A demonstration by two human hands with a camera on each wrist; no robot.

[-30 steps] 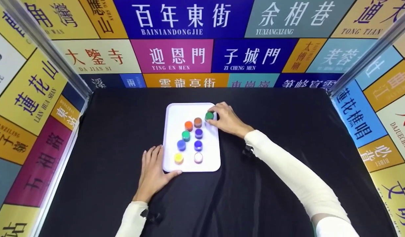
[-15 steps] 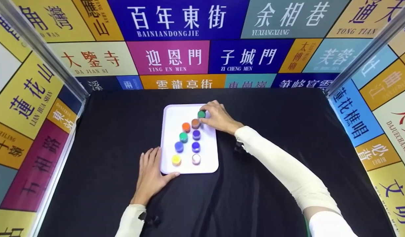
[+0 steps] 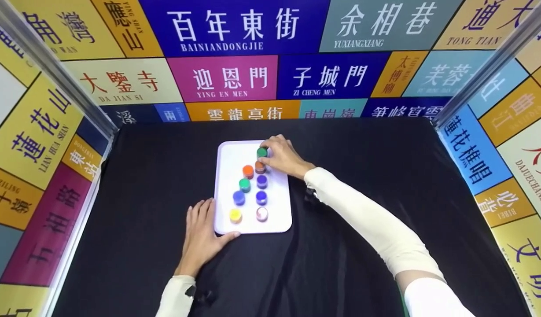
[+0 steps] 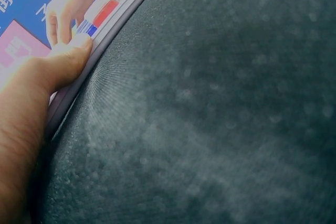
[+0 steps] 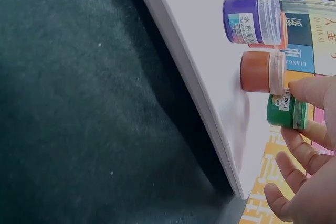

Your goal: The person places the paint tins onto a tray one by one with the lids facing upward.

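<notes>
On a white tray (image 3: 277, 222) stand several small paint jars with clear lids. My right hand (image 3: 281, 155) pinches a dark green paint jar (image 3: 262, 152) between thumb and fingers near the tray's far side. Just nearer stands a brown jar (image 5: 256, 72), close beside the green one in the right wrist view. My left hand (image 3: 202, 233) rests at the tray's near left corner, fingers stretched along the left side. Its thumb (image 4: 71, 59) lies on the near rim. Whether the green jar touches the tray is hard to tell.
Orange (image 3: 248, 171), light green (image 3: 244, 185), blue (image 3: 239, 197) and yellow (image 3: 235, 215) jars form a left row. Two purple-blue jars (image 3: 261, 181) and a white one (image 3: 262, 214) line the right. Black cloth (image 3: 349, 246) surrounds the tray; printed panels (image 3: 235, 26) wall the table.
My right hand has carried the dark green jar leftward from the tray's right edge to just behind the brown jar. The left hand keeps its place on the tray; the head view has shifted slightly.
</notes>
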